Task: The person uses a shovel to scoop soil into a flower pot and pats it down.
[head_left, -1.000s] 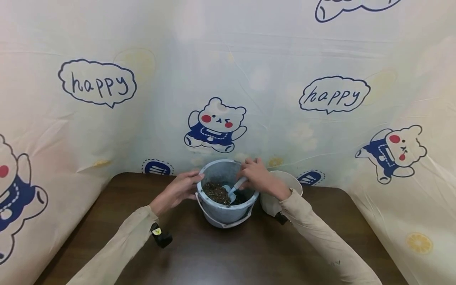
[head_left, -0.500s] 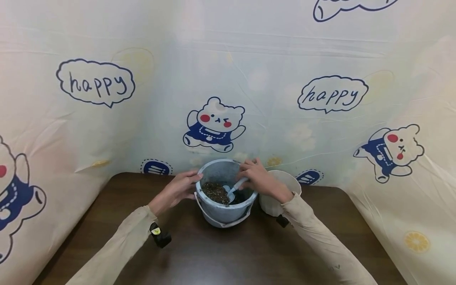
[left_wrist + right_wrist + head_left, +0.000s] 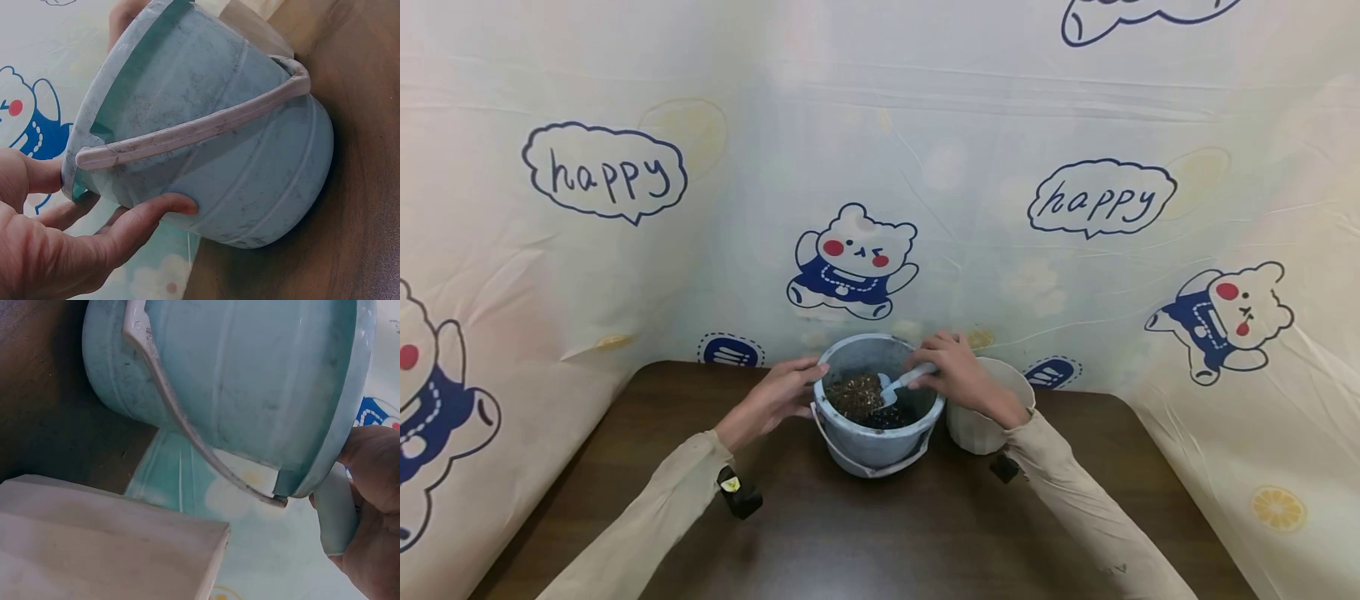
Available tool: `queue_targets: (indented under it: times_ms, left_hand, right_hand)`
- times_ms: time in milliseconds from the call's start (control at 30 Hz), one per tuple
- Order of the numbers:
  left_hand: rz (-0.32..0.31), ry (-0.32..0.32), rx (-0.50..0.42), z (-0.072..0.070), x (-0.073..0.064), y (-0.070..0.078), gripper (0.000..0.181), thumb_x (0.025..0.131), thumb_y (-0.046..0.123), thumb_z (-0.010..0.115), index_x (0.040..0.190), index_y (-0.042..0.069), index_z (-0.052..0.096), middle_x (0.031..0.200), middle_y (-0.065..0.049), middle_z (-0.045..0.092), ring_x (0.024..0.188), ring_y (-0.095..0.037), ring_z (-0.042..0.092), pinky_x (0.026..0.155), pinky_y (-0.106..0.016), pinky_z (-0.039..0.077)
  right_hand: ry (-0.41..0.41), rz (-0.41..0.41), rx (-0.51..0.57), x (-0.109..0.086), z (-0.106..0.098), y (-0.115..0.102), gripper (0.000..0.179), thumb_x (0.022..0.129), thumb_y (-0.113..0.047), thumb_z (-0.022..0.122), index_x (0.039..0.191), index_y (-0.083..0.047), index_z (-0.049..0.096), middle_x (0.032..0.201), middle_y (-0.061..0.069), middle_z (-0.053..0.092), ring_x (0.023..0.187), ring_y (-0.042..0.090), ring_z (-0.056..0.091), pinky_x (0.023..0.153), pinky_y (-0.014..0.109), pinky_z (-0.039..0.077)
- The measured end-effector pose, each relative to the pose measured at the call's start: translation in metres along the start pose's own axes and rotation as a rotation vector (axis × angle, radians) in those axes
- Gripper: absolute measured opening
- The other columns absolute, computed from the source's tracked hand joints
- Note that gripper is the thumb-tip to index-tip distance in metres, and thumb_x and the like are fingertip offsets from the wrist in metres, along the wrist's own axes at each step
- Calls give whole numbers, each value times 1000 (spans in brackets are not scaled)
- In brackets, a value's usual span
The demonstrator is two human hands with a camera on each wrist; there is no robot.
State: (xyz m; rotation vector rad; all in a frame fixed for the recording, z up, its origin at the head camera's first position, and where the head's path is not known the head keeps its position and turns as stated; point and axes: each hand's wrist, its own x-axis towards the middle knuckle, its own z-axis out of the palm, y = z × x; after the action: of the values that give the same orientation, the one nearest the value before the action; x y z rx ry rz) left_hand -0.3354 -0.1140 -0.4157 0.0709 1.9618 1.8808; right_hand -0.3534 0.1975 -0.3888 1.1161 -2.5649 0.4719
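The bucket [image 3: 872, 450] and scoop [image 3: 889, 393] are pale blue, the soil [image 3: 854, 395] speckled brown

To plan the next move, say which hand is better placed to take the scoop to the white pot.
Probably the right hand: it grips the scoop, close to the white pot. The left hand holds the blue bucket on the side opposite the pot.

long beige sleeves [image 3: 647, 512], black wrist cameras [image 3: 745, 502], yellow left-side label [image 3: 731, 484]

From my end I see a brown table [image 3: 827, 537] (faintly shiny) carrying an upright bucket [image 3: 867, 450] and, just beside it, a pot [image 3: 972, 430].
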Motion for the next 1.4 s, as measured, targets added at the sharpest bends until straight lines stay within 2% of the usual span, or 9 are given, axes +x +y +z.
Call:
queue_targets:
  times_ms: [167, 367, 633, 833, 1100, 1267, 1400]
  left_hand:
    - [-1, 5, 1, -1, 2, -1, 53, 113, 27, 47, 161, 7, 39, 154, -25, 47, 136, -41, 54, 85, -41, 61]
    - [12, 7, -9, 0, 1, -3, 52, 113, 26, 48, 161, 7, 40, 153, -26, 48, 136, -42, 55, 82, -40, 62]
    - [30, -7, 8, 2, 1, -3, 54, 112, 28, 49, 160, 5, 40, 152, -28, 50, 132, -41, 59, 81, -38, 62]
    - [12, 12, 8, 2, 1, -3, 53, 112, 28, 49, 159, 5, 42, 150, -27, 51, 126, -36, 63, 81, -37, 61]
    - [15, 18, -3, 0, 1, -5, 53, 112, 28, 50, 160, 6, 42, 151, -27, 50, 131, -39, 59, 80, -36, 61]
    - [17, 15, 1, 0, 1, -5, 54, 112, 29, 50, 160, 5, 41, 152, -27, 49, 132, -40, 58, 79, -37, 61]
    - [19, 14, -6, 0, 0, -5, 53, 112, 27, 50, 160, 6, 41, 152, -27, 49, 134, -41, 57, 79, -37, 62]
  right_hand:
    - [68, 49, 29, -6, -1, 6, 25, 85, -24, 85, 107, -12, 80, 106, 4, 72, 96, 24, 54, 81, 42, 26]
    - [126, 65, 87, -12, -6, 13, 26, 85, -19, 86, 108, -8, 80, 108, 8, 73, 103, 30, 57, 85, 47, 28]
    - [114, 126, 98, -23, -24, 24, 22, 89, -17, 83, 110, -11, 78, 112, 6, 71, 107, 28, 53, 88, 51, 23]
    - [138, 154, 94, -33, -37, 29, 23, 88, -15, 84, 110, -12, 78, 111, 10, 71, 106, 31, 55, 88, 49, 27]
    - [152, 210, 111, -38, -54, 38, 23, 89, -14, 84, 110, -9, 78, 113, 12, 73, 106, 33, 57, 89, 48, 30]
    - [164, 208, 89, -47, -69, 45, 21, 89, -11, 83, 110, -9, 79, 114, 15, 74, 109, 34, 56, 91, 51, 33]
    - [211, 183, 64, -56, -80, 52, 22, 86, -4, 85, 106, -4, 79, 109, 18, 74, 101, 35, 55, 87, 46, 34]
